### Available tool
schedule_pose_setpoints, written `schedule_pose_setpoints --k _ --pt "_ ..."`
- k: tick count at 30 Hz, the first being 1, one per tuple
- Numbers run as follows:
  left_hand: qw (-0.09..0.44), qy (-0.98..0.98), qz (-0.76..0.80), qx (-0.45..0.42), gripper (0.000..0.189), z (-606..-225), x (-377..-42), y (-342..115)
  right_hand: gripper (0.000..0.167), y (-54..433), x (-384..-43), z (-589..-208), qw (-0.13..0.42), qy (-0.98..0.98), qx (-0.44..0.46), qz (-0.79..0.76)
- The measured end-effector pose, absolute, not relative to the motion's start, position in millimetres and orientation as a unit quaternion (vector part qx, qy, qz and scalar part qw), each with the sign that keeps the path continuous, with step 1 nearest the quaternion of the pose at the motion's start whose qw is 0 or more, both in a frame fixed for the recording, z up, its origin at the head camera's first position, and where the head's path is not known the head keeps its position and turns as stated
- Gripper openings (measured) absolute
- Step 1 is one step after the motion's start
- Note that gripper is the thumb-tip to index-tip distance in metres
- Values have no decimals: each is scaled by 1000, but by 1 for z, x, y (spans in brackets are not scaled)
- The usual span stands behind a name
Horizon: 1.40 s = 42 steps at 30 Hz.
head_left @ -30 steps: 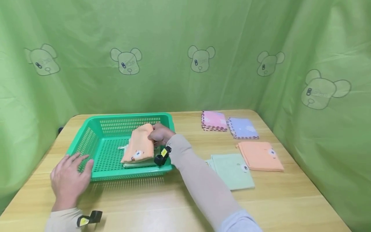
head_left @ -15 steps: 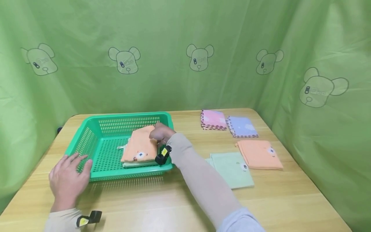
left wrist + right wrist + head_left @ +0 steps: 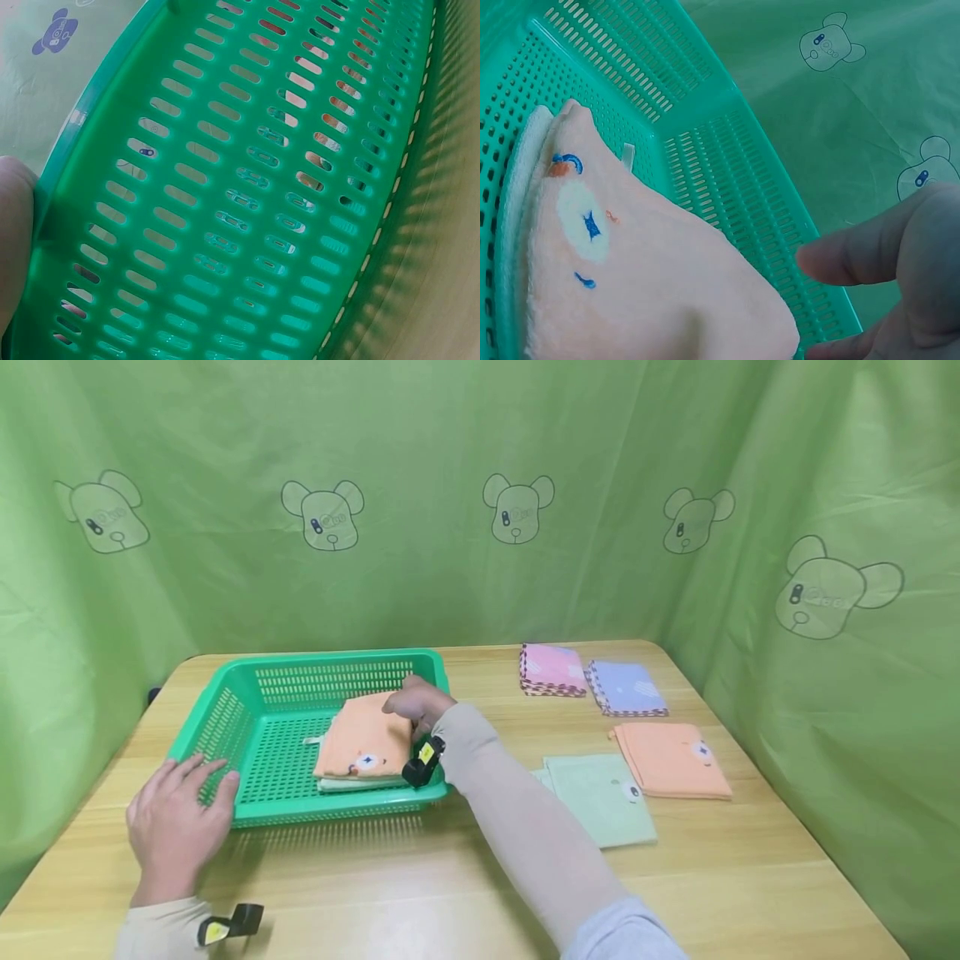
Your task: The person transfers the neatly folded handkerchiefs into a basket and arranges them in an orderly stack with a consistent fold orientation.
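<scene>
Inside the green plastic basket, at its right end, a folded orange towel with an embroidered bear face lies on top of a pale green towel. My right hand is at the orange towel's back right corner. In the right wrist view its thumb and a fingertip are spread apart beside the towel, with no cloth between them. My left hand rests on the basket's front left corner, fingers loosely extended over the rim. Only a sliver of it shows in the left wrist view.
To the right on the wooden table lie several folded cloths: a pink one, a lavender one, another orange towel and another pale green towel. A green curtain with bear outlines surrounds the table.
The orange towel's raised back edge has come down, and it now lies flatter on the pale green towel. My right hand has let go of it. The left hand has barely moved.
</scene>
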<state>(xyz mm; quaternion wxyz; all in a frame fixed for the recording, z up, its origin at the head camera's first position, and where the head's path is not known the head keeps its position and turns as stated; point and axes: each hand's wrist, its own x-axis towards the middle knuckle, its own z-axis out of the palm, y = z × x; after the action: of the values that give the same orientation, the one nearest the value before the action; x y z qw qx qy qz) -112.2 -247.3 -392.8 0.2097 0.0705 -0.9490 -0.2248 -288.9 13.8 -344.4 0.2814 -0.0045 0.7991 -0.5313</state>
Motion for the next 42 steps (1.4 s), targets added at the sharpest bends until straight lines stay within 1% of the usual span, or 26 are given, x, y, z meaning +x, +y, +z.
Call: schedule_pose_setpoints --k 6,10,12,14,21,23,32,42 --pt "210 -949 -224 69 47 -393 -112 -246 65 15 -288 -344 274 803 -2 -530" --pt "207 -950 -222 68 47 -393 -112 -246 72 16 -287 -344 267 805 -9 -529" --pt "205 -951 -222 69 47 -393 -112 -246 71 16 -287 -343 264 806 -13 -531" --pt "205 -951 -222 69 46 -393 -112 -247 69 16 -287 -342 266 801 -17 -536" --pt "202 -952 -220 70 46 -393 -111 -248 71 22 -288 -333 272 775 -28 -570" --pt "201 -952 -219 70 47 -393 -111 -249 68 26 -289 -330 273 765 -34 -583" --pt "197 -953 -219 70 48 -394 -110 -249 51 62 -297 -320 267 746 -103 -601" --pt "200 -953 -219 69 48 -394 -111 -249 47 113 -311 -316 227 737 -86 -631"
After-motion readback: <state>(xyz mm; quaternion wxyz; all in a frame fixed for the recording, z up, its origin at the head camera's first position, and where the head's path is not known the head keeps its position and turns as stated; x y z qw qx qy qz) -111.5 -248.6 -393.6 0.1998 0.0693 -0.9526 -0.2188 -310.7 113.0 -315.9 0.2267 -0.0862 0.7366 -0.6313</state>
